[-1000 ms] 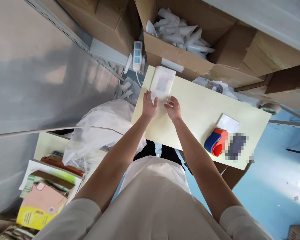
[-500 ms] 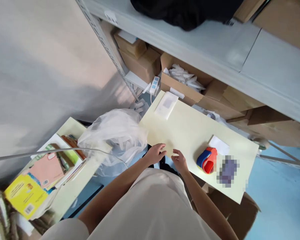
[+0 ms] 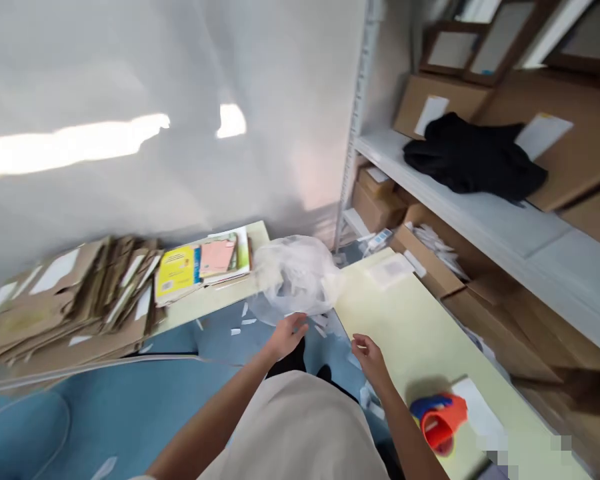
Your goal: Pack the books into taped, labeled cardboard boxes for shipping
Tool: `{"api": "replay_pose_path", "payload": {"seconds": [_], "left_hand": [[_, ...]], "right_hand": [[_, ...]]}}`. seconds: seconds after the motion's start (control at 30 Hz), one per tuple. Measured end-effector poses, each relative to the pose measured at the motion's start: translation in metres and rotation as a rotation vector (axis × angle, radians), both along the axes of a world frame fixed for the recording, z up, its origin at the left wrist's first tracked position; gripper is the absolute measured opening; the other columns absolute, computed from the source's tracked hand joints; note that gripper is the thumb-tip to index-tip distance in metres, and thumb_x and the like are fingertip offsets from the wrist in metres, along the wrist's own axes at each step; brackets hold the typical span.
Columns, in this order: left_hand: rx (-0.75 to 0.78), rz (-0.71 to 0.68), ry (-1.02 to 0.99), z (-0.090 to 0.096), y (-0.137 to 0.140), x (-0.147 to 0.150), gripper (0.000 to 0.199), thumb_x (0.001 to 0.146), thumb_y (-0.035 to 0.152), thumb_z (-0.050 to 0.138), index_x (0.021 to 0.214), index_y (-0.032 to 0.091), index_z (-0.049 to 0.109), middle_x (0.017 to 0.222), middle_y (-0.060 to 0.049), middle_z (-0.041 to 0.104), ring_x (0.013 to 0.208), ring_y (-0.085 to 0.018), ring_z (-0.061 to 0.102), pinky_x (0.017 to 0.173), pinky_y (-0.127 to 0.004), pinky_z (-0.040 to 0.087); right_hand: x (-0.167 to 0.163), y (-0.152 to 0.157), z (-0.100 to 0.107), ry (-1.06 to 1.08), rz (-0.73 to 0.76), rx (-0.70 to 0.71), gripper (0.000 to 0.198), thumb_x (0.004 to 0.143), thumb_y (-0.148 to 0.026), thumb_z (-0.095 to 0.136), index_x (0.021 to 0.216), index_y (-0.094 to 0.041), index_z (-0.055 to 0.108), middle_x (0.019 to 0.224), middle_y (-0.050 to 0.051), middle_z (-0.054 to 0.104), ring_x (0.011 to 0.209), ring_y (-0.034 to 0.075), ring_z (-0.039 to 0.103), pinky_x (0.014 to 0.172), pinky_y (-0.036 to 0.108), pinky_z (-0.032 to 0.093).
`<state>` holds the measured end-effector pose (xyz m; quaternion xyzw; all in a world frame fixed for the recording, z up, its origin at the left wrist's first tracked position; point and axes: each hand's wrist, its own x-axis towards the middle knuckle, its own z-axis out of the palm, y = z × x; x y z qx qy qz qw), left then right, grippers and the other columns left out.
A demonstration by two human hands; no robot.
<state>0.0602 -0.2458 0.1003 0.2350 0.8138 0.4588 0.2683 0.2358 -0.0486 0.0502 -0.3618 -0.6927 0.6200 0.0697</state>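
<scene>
My left hand (image 3: 289, 335) is in the air in front of the white plastic bag (image 3: 300, 267), its fingers loosely bent and apart, with nothing in them. Over the near edge of the pale yellow table (image 3: 405, 320) hangs my right hand (image 3: 369, 359); its fingers are half curled, and I see nothing in it. To the right of that hand, on the table, lies a red and blue object with a rounded opening (image 3: 439, 420), perhaps a tape dispenser. A white slip (image 3: 477, 403) lies beside it, and a flat white packet (image 3: 390, 269) rests at the table's far end.
On the left, a second table bears flattened cardboard (image 3: 45, 293), a yellow booklet (image 3: 176, 272) and a pink one (image 3: 217, 257). Shelving on the right holds an open carton (image 3: 433, 267) of white pieces and a black cloth (image 3: 473, 157). Paper scraps (image 3: 236, 331) litter the blue floor.
The view has swung to the left and up, so more of the wall and the left table shows. Both hands remain raised before my body, now a little farther apart.
</scene>
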Motion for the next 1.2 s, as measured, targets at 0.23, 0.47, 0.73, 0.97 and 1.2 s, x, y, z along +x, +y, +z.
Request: {"api": "replay_pose_path", "payload": {"seconds": [0.23, 0.47, 0.73, 0.97, 1.2], "left_hand": [[0.005, 0.314, 0.019, 0.003, -0.082, -0.013, 0.035, 0.078, 0.040, 0.057, 0.104, 0.017, 0.064, 0.106, -0.014, 0.069, 0.087, -0.025, 0.068, 0.073, -0.036, 0.052], [0.005, 0.489, -0.038, -0.014, -0.150, -0.030, 0.038, 0.077, 0.040, 0.055, 0.106, 0.016, 0.063, 0.106, -0.013, 0.070, 0.088, -0.025, 0.067, 0.077, -0.037, 0.052], [-0.007, 0.448, -0.115, -0.033, -0.213, -0.091, 0.040, 0.078, 0.040, 0.053, 0.108, 0.015, 0.062, 0.106, -0.012, 0.069, 0.088, -0.023, 0.066, 0.076, -0.036, 0.052], [-0.006, 0.438, -0.147, -0.029, -0.249, -0.132, 0.040, 0.078, 0.040, 0.054, 0.108, 0.014, 0.062, 0.105, -0.013, 0.069, 0.089, -0.024, 0.066, 0.075, -0.035, 0.052], [0.001, 0.770, -0.061, -0.021, -0.288, -0.138, 0.035, 0.074, 0.036, 0.059, 0.102, 0.016, 0.065, 0.105, -0.013, 0.069, 0.090, -0.024, 0.066, 0.078, -0.037, 0.051]], "right_hand": [[-0.086, -0.028, 0.025, 0.087, 0.312, 0.041, 0.046, 0.069, -0.053, 0.065, 0.098, -0.018, 0.067, 0.095, 0.011, 0.069, 0.081, 0.023, 0.066, 0.076, 0.037, 0.053], [-0.157, -0.093, 0.030, 0.049, 0.579, 0.051, 0.038, 0.072, -0.046, 0.062, 0.099, -0.019, 0.066, 0.092, 0.008, 0.068, 0.078, 0.020, 0.064, 0.075, 0.034, 0.051], [-0.216, -0.158, 0.006, 0.008, 0.536, -0.009, 0.037, 0.073, -0.042, 0.061, 0.100, -0.017, 0.064, 0.080, 0.005, 0.066, 0.076, 0.019, 0.063, 0.074, 0.034, 0.050], [-0.260, -0.205, 0.003, 0.012, 0.510, -0.041, 0.037, 0.071, -0.042, 0.063, 0.098, -0.016, 0.064, 0.082, 0.006, 0.067, 0.076, 0.019, 0.062, 0.076, 0.035, 0.050], [-0.334, -0.263, 0.013, 0.030, 0.832, -0.021, 0.031, 0.072, -0.040, 0.062, 0.094, -0.018, 0.065, 0.080, 0.004, 0.067, 0.075, 0.018, 0.062, 0.073, 0.033, 0.050]]}}
